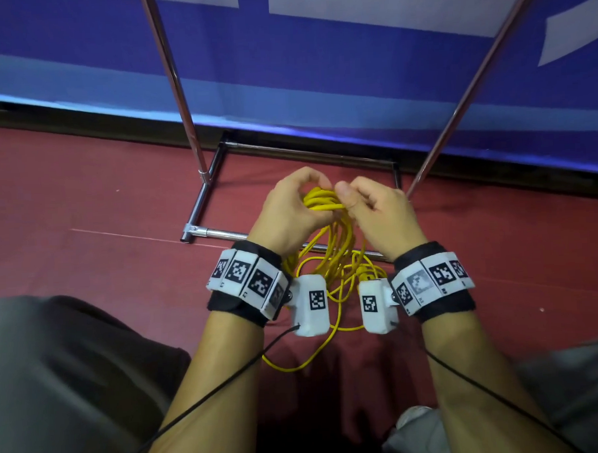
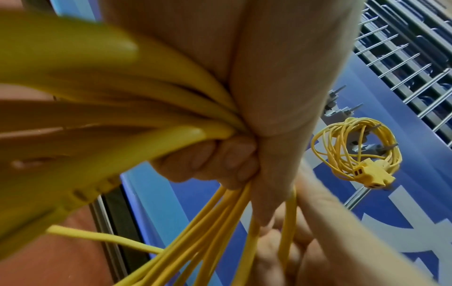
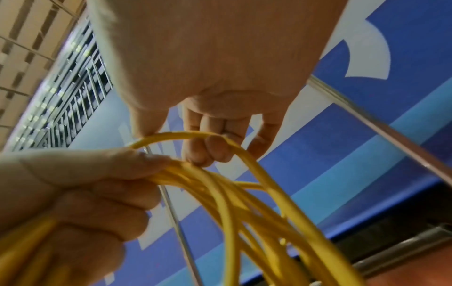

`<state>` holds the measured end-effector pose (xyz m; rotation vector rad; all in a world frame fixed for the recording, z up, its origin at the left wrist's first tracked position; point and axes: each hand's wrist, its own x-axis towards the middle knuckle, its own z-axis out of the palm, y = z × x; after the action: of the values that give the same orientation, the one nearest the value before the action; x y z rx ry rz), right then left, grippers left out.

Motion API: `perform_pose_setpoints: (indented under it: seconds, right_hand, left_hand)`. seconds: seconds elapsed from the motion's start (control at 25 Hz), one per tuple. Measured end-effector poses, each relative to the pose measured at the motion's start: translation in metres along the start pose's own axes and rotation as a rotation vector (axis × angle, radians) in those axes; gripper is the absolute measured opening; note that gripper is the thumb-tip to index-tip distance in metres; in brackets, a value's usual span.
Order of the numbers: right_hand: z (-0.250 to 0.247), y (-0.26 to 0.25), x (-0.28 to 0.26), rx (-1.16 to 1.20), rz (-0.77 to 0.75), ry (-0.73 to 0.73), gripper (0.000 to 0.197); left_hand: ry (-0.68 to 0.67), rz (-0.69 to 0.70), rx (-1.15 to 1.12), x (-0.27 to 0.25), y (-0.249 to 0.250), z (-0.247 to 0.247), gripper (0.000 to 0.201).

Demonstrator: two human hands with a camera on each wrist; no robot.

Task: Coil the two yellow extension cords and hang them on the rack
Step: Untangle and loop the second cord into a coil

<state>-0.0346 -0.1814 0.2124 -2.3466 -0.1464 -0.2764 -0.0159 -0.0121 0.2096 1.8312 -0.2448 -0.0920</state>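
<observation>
My left hand (image 1: 291, 206) grips a bundle of yellow cord loops (image 1: 324, 201) at their top, fingers curled round the strands (image 2: 195, 135). My right hand (image 1: 375, 206) pinches one strand of the same cord (image 3: 186, 134) between thumb and fingers, right beside the left hand. The loops hang down between my wrists, and a loose length (image 1: 307, 359) trails on the red floor. A second yellow cord (image 2: 354, 152), coiled, hangs on a hook of the rack, its socket end (image 2: 367, 174) dangling, seen only in the left wrist view.
The rack's chrome base frame (image 1: 219, 233) lies on the red floor (image 1: 85, 218) just ahead, with two slanted poles (image 1: 171, 77) rising from it. A blue and white banner (image 1: 318, 71) stands behind. A wire grid panel (image 2: 403, 58) is up on the rack.
</observation>
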Motion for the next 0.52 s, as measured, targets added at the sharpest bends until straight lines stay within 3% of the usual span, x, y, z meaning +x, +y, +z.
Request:
perform_pose_setpoints:
  seconds: [0.08, 0.2, 0.36, 0.52]
  right_hand:
    - [-0.002, 0.012, -0.003, -0.059, 0.101, -0.054, 0.071]
    - [-0.005, 0.025, -0.002, 0.074, 0.170, -0.010, 0.069]
    - [-0.023, 0.010, 0.006, 0.209, 0.035, 0.184, 0.049]
    - [-0.024, -0.007, 0.009, 0.053, -0.073, 0.185, 0.039]
  left_hand:
    - [0.012, -0.004, -0.014, -0.002, 0.004, -0.001, 0.038]
    - [0.120, 0.012, -0.139, -0.001, 0.009, -0.015, 0.040]
    - [0.032, -0.004, -0.076, -0.003, 0.008, -0.026, 0.048]
    - [-0.016, -0.016, 0.010, -0.005, 0.006, -0.016, 0.046]
